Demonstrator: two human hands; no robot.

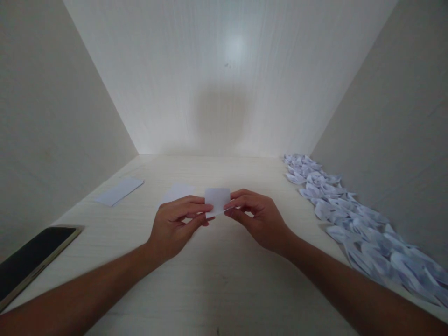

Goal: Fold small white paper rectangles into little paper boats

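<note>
A small piece of white paper [217, 198] is held up between both hands, above the middle of the table [259, 289]. Its lower left part is pinched in the fingers of the left hand [178, 225]; its lower right is clamped between the thumb and fingers of the right hand [262, 218]. The piece is probably very light, stiff enough to stand flat yet easily creased, and a little slippery if smooth; it is best taken lightly by opposite edges, with the fingertips. No container is seen: everything is laid directly on the table. A loose sheet [179, 190] is partly hidden behind the left hand, and flat paper strips [121, 191] are placed near the back left corner. A phone [35, 256] is set by the left edge. Along the right edge, folded white pieces [353, 219] are heaped from the back corner forward.
</note>
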